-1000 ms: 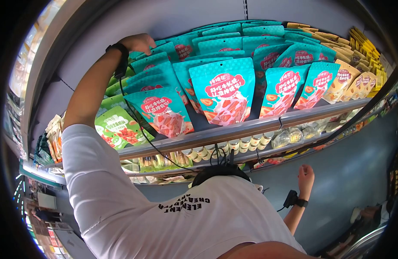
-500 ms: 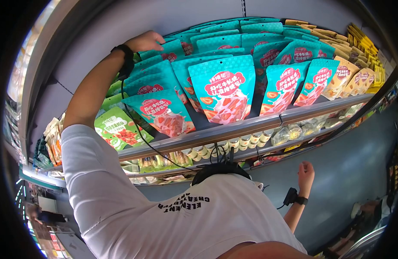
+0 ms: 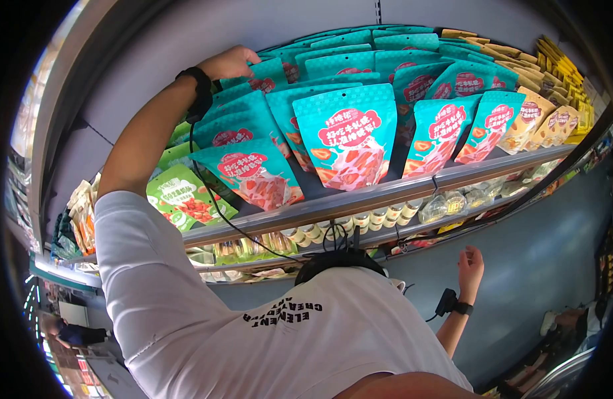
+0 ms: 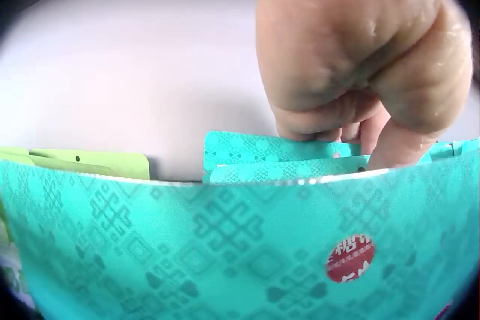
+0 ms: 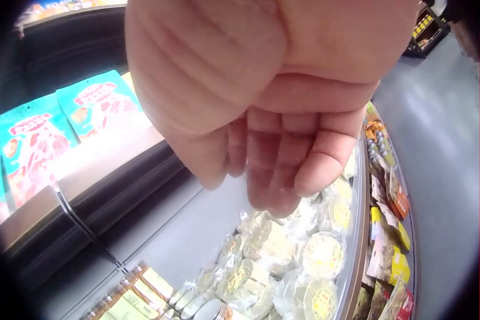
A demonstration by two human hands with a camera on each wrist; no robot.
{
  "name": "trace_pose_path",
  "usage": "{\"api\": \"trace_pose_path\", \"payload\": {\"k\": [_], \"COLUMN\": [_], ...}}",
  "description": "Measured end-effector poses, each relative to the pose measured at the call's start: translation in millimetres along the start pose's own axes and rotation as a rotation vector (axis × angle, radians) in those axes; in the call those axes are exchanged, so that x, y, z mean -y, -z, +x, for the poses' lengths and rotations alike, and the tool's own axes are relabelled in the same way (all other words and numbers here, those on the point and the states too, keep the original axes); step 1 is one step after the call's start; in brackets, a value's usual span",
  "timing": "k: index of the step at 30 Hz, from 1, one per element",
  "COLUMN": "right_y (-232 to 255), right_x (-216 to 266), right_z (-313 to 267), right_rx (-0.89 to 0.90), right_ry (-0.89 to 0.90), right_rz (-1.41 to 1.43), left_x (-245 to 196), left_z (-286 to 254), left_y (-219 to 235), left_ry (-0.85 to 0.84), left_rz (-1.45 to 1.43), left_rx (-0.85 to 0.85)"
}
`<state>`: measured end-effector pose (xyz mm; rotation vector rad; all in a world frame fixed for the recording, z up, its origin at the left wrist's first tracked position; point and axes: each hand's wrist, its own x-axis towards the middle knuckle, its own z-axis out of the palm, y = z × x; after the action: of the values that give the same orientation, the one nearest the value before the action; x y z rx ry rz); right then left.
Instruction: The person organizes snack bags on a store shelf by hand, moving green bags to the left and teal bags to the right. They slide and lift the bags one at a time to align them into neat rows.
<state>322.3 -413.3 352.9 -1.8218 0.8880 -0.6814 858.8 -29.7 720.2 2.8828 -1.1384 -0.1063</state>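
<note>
At the back left of the shelf in the head view, my left hand (image 3: 230,62) is over the top edges of the teal bags (image 3: 346,133). In the left wrist view the hand (image 4: 360,57) pinches the top of a teal bag (image 4: 259,147), thumb on the near side and fingers on the far side; a larger teal bag (image 4: 225,237) in front hides the lower parts. My right hand (image 3: 471,269) hangs off to the right, away from the shelf, holding nothing. Its fingers (image 5: 281,162) are loosely curled in the right wrist view.
Green bags (image 3: 183,196) stand left of the teal ones, with tan bags (image 3: 527,120) and yellow packs (image 3: 565,73) to the right. The shelf's front rail (image 3: 339,203) runs below them. Under it are jars (image 3: 379,219) and clear-wrapped packs (image 5: 322,252). A black cable (image 3: 216,203) hangs from my left wrist.
My left hand has moved right and slightly up along the back bags, and its fingers are now at a teal bag's top edge. My right hand has risen slightly, still hanging at the side.
</note>
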Motion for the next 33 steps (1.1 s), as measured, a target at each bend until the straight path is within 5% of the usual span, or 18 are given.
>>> {"api": "trace_pose_path", "payload": {"k": [19, 22, 24, 33], "right_y": [-6.5, -5.8, -4.3, 5.9], "right_x": [-8.9, -9.4, -9.5, -18.1], "right_z": [0.8, 0.6, -1.2, -19.2], "right_rx": [0.059, 0.046, 0.036, -0.027], "right_ry": [0.014, 0.027, 0.027, 0.014], "right_rz": [0.007, 0.01, 0.01, -0.022], "left_x": [-28.0, -13.7, -18.7, -8.0], "left_z": [-28.0, -18.8, -16.3, 13.2], "left_y": [19.2, 16.0, 22.3, 0.7], "left_ry": [0.021, -0.032, 0.096, -0.083], "left_rz": [0.09, -0.099, -0.217, -0.3], "left_rx": [0.113, 0.01, 0.055, 0.075]}}
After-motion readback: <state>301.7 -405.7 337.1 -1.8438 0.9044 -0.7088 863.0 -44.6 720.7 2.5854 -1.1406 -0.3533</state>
